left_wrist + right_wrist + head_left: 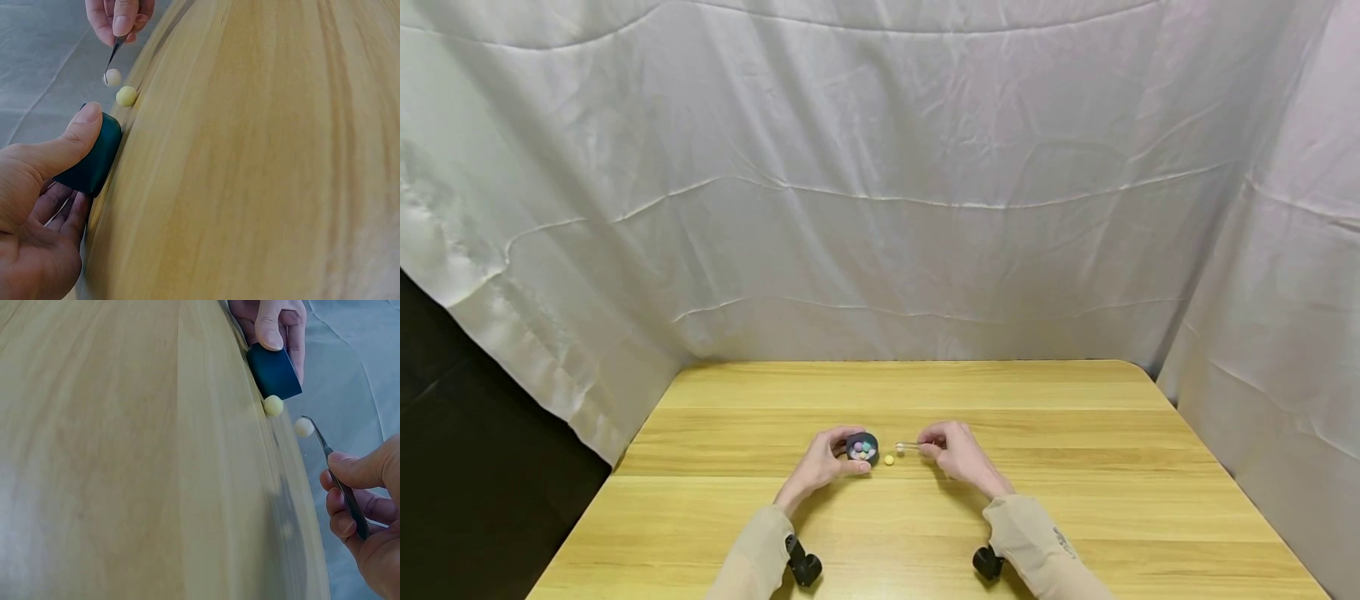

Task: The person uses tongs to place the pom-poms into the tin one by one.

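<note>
My left hand (822,464) grips a small dark blue-green cup (103,153) from its left side, thumb in front and fingers behind. Inside the cup, in the head view, lie several small pastel balls (858,447). Across from it, my right hand (958,454) pinches slim metal tweezers (320,440) with bent tips, pointing left toward the cup. At those tips is a small white ball (304,428). A yellow ball (889,460) rests on the table just right of the cup, between the two hands.
The wooden table (880,533) has striped light grain and a rounded far right corner. Pale curtains (925,250) hang behind and along both sides. A black panel (475,450) stands at the left. Black devices (805,569) are strapped at both wrists.
</note>
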Demonstrator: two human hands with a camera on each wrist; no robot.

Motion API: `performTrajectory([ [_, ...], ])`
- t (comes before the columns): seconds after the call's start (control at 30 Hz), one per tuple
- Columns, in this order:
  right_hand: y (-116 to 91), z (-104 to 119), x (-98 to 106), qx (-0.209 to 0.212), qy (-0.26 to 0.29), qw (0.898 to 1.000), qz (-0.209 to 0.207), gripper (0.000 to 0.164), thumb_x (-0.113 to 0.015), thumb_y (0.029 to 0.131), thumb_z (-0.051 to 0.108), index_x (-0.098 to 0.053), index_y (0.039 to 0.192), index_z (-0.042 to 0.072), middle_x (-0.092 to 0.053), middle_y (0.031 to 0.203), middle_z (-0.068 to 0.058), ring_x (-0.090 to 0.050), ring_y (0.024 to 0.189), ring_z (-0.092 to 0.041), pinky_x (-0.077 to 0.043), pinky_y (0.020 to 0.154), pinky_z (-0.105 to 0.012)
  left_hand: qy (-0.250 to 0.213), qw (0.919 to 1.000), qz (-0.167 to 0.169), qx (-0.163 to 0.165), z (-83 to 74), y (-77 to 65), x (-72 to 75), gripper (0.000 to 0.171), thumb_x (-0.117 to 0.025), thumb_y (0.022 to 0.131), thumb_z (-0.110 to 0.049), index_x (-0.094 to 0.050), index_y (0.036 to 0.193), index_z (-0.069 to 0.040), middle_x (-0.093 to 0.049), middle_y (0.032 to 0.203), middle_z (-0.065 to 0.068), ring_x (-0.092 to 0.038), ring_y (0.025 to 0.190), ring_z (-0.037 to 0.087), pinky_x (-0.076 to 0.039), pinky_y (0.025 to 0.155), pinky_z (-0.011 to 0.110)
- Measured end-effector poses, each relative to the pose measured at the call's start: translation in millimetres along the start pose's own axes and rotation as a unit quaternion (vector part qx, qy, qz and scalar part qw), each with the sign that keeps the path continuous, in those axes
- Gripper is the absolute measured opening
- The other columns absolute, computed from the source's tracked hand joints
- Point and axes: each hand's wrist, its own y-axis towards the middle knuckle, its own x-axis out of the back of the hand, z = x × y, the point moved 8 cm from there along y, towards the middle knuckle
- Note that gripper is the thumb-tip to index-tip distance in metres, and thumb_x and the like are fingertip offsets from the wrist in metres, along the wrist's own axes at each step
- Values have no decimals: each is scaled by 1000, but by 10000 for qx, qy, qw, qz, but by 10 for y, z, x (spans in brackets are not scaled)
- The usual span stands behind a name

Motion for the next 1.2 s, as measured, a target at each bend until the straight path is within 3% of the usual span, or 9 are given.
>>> performTrajectory([
  [1.2,88,282,-74,386,28,9992,-86,9,-70,92,4,-77,91,9,-75,87,-2,-61,75,-6,-51,66,-18,-21,10000,-27,65,-2,1,-7,58,-82,83,-7,-57,134,6,-63,130,28,-62,120,42,-50,106,52],
])
